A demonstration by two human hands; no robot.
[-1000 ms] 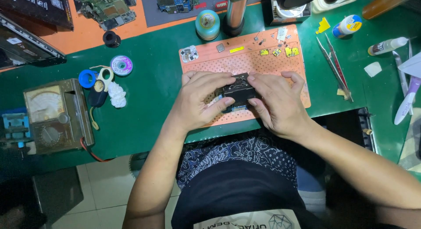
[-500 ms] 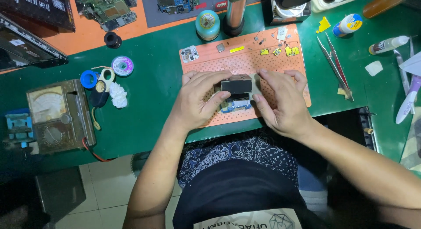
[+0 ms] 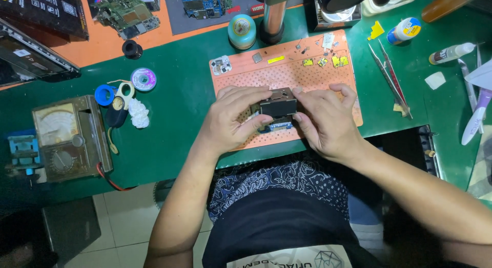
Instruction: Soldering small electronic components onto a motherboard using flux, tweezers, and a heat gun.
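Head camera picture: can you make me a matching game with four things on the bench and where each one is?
Things:
1. small dark metal box
2. analog multimeter
3. tweezers
4. round teal tin

Places:
A. far left of the green bench
B. on the green mat, right of the orange mat
C. between both hands, over the orange mat
D. just beyond the orange mat's top edge

Pairs: 1-C, 2-A, 3-B, 4-D

A single head-worn camera looks steeply down from above the worktop (image 3: pixel 174 140), fairly near, facing its far edge; the near edge crosses mid-frame.
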